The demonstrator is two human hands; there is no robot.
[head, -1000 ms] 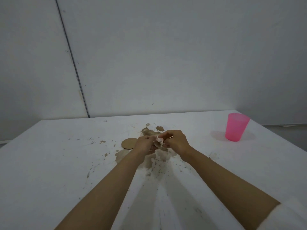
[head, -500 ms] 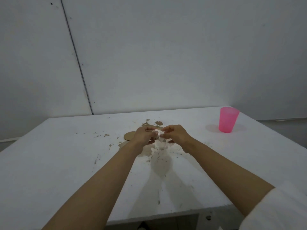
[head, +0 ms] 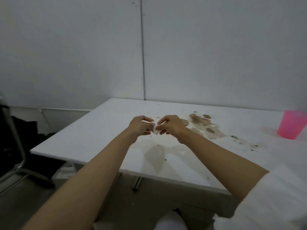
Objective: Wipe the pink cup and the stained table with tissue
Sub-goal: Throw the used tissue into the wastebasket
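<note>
Tissue [head: 154, 128] sits pinched between our two hands above the worktop [head: 99, 127], a small white wad held by the fingertips of the left hand [head: 140, 127] on one side and the right hand [head: 172, 126] on the other. Both hands are closed on it, the other fingers curled in, and the wad hangs clear of the surface.

We judge the wiping barely begun, if begun at all. Brown stains [head: 204, 125] lie thick at about two o'clock from our hands, with a trail of dark specks [head: 244, 141] running on toward three o'clock. A paler, smeared patch [head: 156, 156] spreads at six o'clock, just below the hands; whether that is a wiped area or only shadow and damp we cannot tell.

The pink cup [head: 292, 124] stands upright at three o'clock, near the right edge of the view and well apart from our hands. Nothing touches it, and we cannot see whether its inside is clean.

What is left, as we read it: the main stain, the speck trail and the cup. The wad looks small for that much mess, so we may need to open it out or take more.
</note>
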